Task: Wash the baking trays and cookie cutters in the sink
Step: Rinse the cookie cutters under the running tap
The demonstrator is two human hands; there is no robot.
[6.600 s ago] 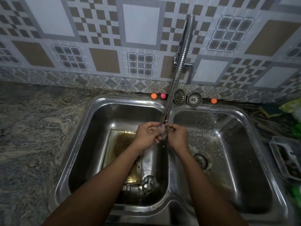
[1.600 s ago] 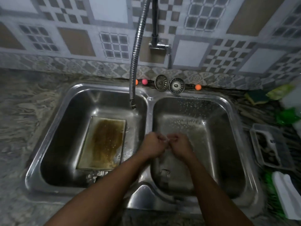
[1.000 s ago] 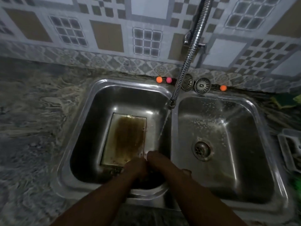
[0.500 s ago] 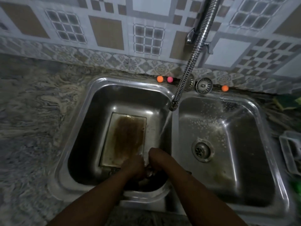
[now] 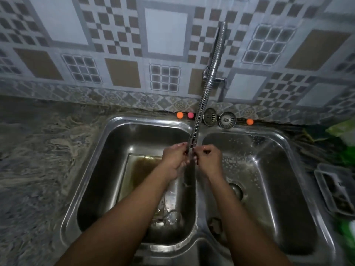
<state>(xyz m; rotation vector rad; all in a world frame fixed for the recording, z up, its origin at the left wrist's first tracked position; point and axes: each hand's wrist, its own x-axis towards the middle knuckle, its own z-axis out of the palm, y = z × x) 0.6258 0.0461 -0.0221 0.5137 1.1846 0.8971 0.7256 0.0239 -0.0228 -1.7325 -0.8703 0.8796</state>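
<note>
Both hands meet just under the tip of the hose tap (image 5: 208,87), above the divider between the two basins of the sink (image 5: 96,169). The left hand (image 5: 175,160) and the right hand (image 5: 209,160) have their fingers curled toward each other, almost touching. Whether they pinch something small between them I cannot tell. Water splashes on the floor of the left basin. A baking tray (image 5: 138,169), stained brown, lies flat in that basin, partly hidden by the left forearm. Two metal strainers (image 5: 210,117) lean at the sink's far rim, with small orange and pink balls (image 5: 180,115) beside them. A plastic container (image 5: 334,191) sits at the right edge of the surface (image 5: 38,160).
</note>
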